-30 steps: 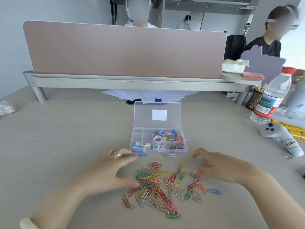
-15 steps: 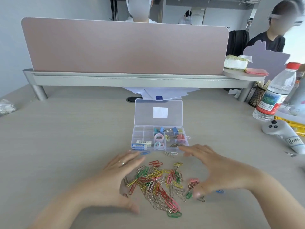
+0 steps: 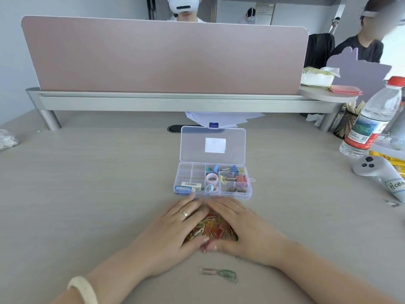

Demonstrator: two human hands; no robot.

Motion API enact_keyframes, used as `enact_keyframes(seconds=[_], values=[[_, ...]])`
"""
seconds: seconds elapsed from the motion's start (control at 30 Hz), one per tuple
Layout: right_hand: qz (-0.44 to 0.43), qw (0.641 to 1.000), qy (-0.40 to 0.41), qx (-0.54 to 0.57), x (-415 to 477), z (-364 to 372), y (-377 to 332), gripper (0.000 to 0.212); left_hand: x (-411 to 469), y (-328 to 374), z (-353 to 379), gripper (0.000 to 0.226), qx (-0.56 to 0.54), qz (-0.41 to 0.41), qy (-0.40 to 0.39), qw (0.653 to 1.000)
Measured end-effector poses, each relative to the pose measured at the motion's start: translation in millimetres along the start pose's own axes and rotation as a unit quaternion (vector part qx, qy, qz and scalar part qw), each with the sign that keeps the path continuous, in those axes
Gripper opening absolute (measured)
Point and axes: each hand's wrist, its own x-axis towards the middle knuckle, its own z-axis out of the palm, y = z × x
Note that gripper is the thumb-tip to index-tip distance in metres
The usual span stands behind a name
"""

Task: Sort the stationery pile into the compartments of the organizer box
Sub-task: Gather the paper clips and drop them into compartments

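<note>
Head view, contents listed from largest to smallest:

Pale wood-grain desk (image 3: 87, 194), bearing everything below.

Dusty-pink fabric divider panel (image 3: 164, 55) on a grey metal rail, at the far edge.

Clear plastic water bottle with red cap (image 3: 372, 121), far right, well apart from the work.

Left hand (image 3: 175, 231) and right hand (image 3: 245, 229), laid flat on the desk and cupped toward each other, fingertips and thumbs nearly meeting. Nothing is pinched or lifted; the pile is only corralled between the palms.

Clear plastic organizer box with hinged lid folded back (image 3: 190, 172), just beyond the fingertips. Right compartments are seen to hold coloured binder clips (image 3: 234, 176), the middle ones pastel tape rolls (image 3: 212, 183), the near-left one a white eraser (image 3: 190, 186). Several left compartments are seen bare.

Heap of multicoloured paper clips (image 3: 212, 229), gathered tight between the hands, mostly covered and blurred.

Two stray paper clips, one copper-coloured and one green (image 3: 219, 273), left outside the hands, nearer the body.

Risks judged from this arrangement:
- clips may be squeezed out under the heels of the palms if the hands are pressed further together, since a gap is open at the near side
- clips may be interlocked by the bunching, so that a chain rather than a single clip is lifted and dropped across compartment walls
- the light box may be nudged by the fingertips
- the strays may be overlooked
</note>
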Motion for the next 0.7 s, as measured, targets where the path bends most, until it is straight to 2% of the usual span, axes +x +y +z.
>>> enact_keyframes(seconds=[0.1,0.17,0.27,0.33,0.4,0.47,0.57,0.63,0.7], values=[[-0.022,0.998,0.037,0.052,11,0,-1,0.065,6,-2,-1,0.057,-0.117,0.005,0.029,0.993],[-0.009,0.994,0.060,0.093,9,-2,2,0.061,5,-8,-3,0.057,-0.177,-0.008,0.018,0.984],[0.012,0.993,0.030,0.112,-4,-8,8,0.088,-3,-18,-9,0.078,-0.215,-0.020,-0.007,0.976],[0.008,0.997,-0.036,0.062,-11,-10,6,0.107,-6,-22,-12,0.095,-0.178,-0.015,-0.007,0.984],[-0.007,0.998,-0.067,0.007,-12,-8,1,0.114,-7,-23,-12,0.101,-0.131,-0.004,-0.008,0.991],[-0.016,0.999,-0.038,0.006,-6,-4,1,0.101,-4,-24,-7,0.094,-0.111,0.007,-0.009,0.994],[-0.018,0.998,0.042,0.046,7,0,6,0.067,4,-27,1,0.067,-0.104,0.031,0.046,0.993],[0.001,0.994,0.071,0.077,9,1,11,0.057,8,-28,2,0.055,-0.112,0.035,0.068,0.991],[0.014,0.990,0.095,0.103,8,0,15,0.056,11,-30,-1,0.053,-0.127,0.031,0.086,0.988]])
